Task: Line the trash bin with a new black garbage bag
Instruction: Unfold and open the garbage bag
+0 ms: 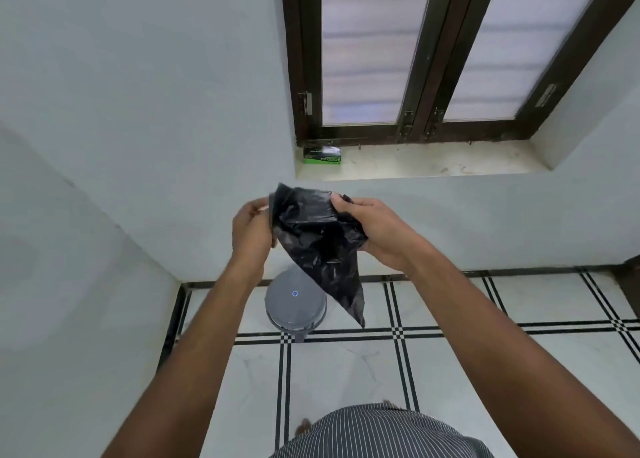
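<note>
My left hand [251, 227] and right hand [375, 231] pinch the crumpled black plastic garbage bag [317, 246]; next I must find its mouth, above the lidded round grey bin [294, 302].

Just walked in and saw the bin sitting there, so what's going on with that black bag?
A person is holding a black garbage bag up in front of them, the left hand and right hand each pinching its top edge as if to work it open. It hangs crumpled above the grey trash bin, which stands on the tiled floor with its lid closed. A green box sits on the window sill.
</note>
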`<state>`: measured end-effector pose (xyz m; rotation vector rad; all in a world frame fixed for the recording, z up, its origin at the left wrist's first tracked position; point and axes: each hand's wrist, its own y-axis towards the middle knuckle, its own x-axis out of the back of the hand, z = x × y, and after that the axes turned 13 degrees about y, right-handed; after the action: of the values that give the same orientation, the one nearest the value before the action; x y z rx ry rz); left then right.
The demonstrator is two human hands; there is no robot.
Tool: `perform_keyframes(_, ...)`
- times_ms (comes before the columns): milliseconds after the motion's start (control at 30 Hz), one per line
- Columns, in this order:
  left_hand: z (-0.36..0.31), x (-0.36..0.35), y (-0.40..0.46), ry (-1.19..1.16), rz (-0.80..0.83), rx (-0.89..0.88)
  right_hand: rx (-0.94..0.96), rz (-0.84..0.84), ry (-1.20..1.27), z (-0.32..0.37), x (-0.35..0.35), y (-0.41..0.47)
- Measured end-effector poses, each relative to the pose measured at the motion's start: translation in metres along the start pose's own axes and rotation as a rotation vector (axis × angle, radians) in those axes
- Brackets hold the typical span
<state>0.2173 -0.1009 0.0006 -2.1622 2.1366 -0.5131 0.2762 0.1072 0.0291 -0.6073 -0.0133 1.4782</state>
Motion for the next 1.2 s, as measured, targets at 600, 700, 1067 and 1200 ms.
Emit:
perform_keyframes(600, -0.026, -0.050, -0.021, -0.228, 0.264, 0.099, 0.351, -0.126, 0.074, -0.006, 0.020, -0.013)
perform_keyframes(700, -0.023, -0.048, -0.017, -0.495, 0.223, 0.185, 0.214, -0.223, 0.418, -0.006, 0.035, -0.005)
perform_keyframes(1067, -0.019, -0.053, -0.014, -0.275, 0.174, 0.113, 0.219, -0.361, -0.292, -0.016, 0.043, -0.003)
perform_keyframes(1200, -0.023, -0.062, -0.017, -0.138, 0.144, 0.062, 0.317, -0.195, -0.519, -0.008, 0.027, -0.009)
